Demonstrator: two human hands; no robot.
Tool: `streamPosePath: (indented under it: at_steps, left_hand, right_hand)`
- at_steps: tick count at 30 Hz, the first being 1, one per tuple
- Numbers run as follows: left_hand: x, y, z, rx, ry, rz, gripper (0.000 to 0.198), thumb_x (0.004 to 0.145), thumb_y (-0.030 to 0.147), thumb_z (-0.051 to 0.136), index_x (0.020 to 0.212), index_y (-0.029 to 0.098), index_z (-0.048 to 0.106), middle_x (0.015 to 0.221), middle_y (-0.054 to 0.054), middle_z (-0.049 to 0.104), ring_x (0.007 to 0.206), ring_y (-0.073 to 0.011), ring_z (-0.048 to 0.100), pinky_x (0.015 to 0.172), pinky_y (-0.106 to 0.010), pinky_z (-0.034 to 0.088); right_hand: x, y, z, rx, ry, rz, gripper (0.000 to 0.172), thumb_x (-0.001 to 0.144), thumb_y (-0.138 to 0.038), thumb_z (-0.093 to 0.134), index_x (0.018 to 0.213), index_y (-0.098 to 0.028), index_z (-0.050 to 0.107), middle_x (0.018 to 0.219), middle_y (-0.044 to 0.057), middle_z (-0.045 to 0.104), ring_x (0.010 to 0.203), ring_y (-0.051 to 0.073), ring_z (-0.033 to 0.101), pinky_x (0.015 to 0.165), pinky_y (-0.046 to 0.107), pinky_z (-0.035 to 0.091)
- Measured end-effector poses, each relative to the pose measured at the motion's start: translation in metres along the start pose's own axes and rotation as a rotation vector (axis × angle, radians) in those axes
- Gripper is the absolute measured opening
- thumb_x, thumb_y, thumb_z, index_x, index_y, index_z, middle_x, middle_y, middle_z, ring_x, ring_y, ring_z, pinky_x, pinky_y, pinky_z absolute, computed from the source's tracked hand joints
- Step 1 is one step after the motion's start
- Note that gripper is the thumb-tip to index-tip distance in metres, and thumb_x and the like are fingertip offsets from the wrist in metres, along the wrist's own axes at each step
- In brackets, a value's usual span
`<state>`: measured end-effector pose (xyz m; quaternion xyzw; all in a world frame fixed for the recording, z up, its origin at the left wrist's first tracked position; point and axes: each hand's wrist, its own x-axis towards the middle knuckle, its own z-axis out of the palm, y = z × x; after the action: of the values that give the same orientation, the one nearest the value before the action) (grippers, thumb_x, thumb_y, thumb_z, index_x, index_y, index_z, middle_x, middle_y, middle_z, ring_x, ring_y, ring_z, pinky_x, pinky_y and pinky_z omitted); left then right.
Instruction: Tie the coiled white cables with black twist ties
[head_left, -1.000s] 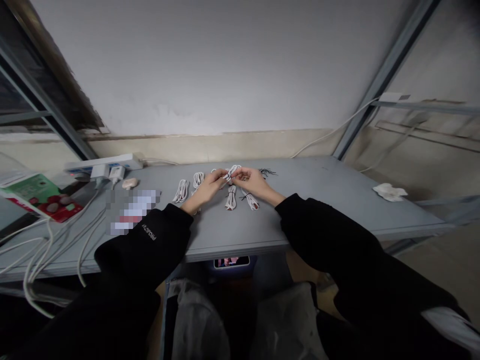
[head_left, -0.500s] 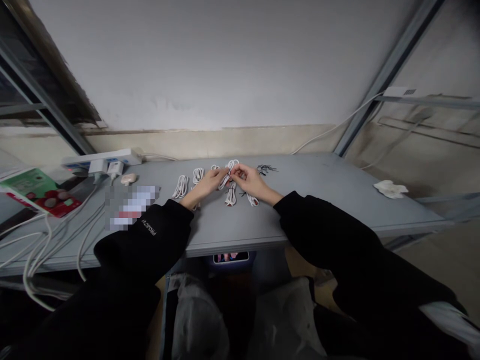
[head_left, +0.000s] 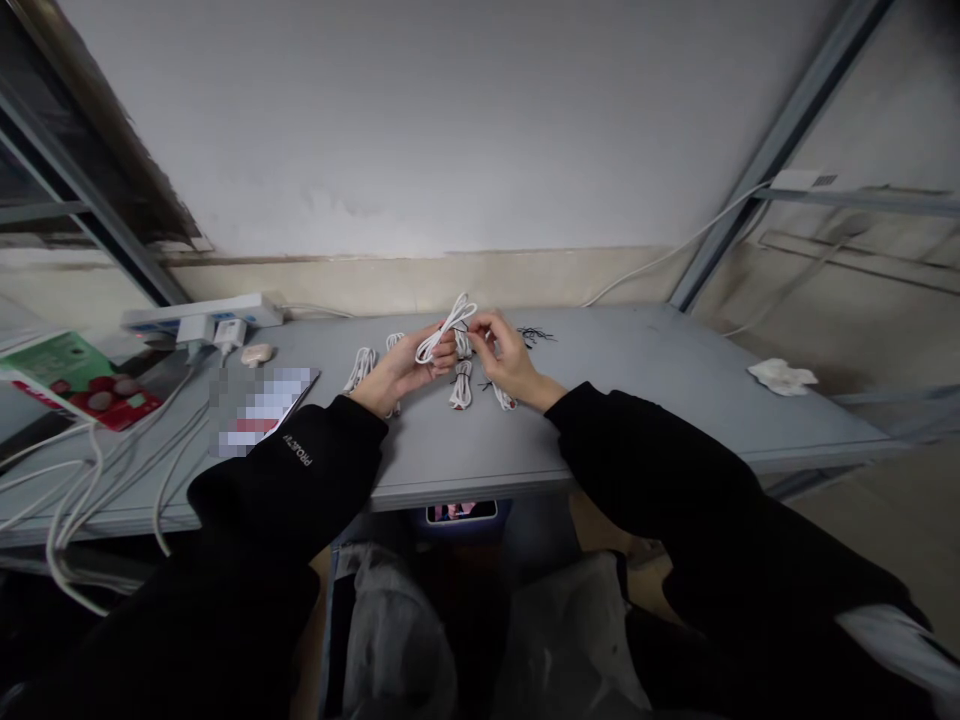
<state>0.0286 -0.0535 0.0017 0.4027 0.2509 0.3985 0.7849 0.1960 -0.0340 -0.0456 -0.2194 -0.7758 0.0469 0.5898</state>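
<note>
1. While raised above the desk [head_left: 645,400], a looped white cable [head_left: 447,330] lies across the fingers of the left grip [head_left: 405,368], held closed on it by the thumb, with the loop rising past the fingertips.
2. Right grip [head_left: 504,362]: thumb and forefinger pressed together just beside the looped cable; too small to tell whether they pinch it.
3. Directly below the gap between the grips: a coiled white cable [head_left: 461,388], bound with a dark tie.
4. Under the right grip: a partly hidden white cable bundle [head_left: 502,398].
5. Just beyond the right grip: a tangle of thin black wires [head_left: 535,335].
6. Near the left grip: two coiled white cables [head_left: 361,369] [head_left: 395,341].
7. Well left of the left grip: a power strip [head_left: 202,312], a plugged-in charger [head_left: 229,335], a pale oval object [head_left: 257,354], a pixelated card [head_left: 262,410], a green-and-red packet [head_left: 82,380], loose white cords [head_left: 75,500].
8. Well right of the right grip: a crumpled tissue [head_left: 781,377].
</note>
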Motion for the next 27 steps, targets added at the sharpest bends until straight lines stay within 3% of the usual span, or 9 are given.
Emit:
streamPosePath:
  at_steps: [6,10,17,27]
  left_hand:
    - [-0.002,-0.003,0.005,0.058,-0.018,0.022,0.051,0.106,0.025,0.026,0.059,0.016,0.046,0.048,0.003,0.036,0.040,-0.0065,0.034,0.043,-0.018,0.035]
    - [0.000,-0.006,0.005,0.124,0.049,0.048,0.044,0.105,0.027,0.036,0.066,0.015,0.052,0.050,0.004,0.040,0.041,-0.0052,0.034,0.042,-0.016,0.033]
    - [0.005,-0.010,-0.001,0.153,0.051,0.090,0.035,0.104,0.025,0.038,0.076,0.014,0.056,0.053,0.004,0.043,0.040,-0.0049,0.035,0.041,-0.016,0.032]
    - [0.005,-0.006,-0.002,0.071,0.056,0.088,0.037,0.104,0.029,0.041,0.071,0.016,0.050,0.050,0.007,0.038,0.039,-0.0037,0.030,0.041,-0.016,0.029]
  right_hand:
    - [-0.004,-0.005,0.007,0.012,0.132,0.124,0.011,0.098,-0.035,0.046,0.097,-0.025,0.051,0.088,0.002,0.055,0.075,0.015,0.052,0.068,0.031,0.045]
    - [-0.001,-0.006,-0.001,-0.074,0.063,0.199,0.011,0.097,-0.034,0.050,0.095,-0.025,0.056,0.086,0.002,0.055,0.076,0.017,0.052,0.075,0.033,0.046]
    - [0.003,-0.002,-0.008,-0.138,-0.082,0.147,0.019,0.097,-0.041,0.054,0.089,-0.025,0.062,0.087,0.004,0.062,0.079,0.019,0.054,0.081,0.036,0.045]
    - [0.002,-0.004,-0.004,-0.095,-0.023,0.196,0.023,0.095,-0.044,0.056,0.083,-0.025,0.061,0.081,0.003,0.061,0.074,0.018,0.052,0.077,0.035,0.045]
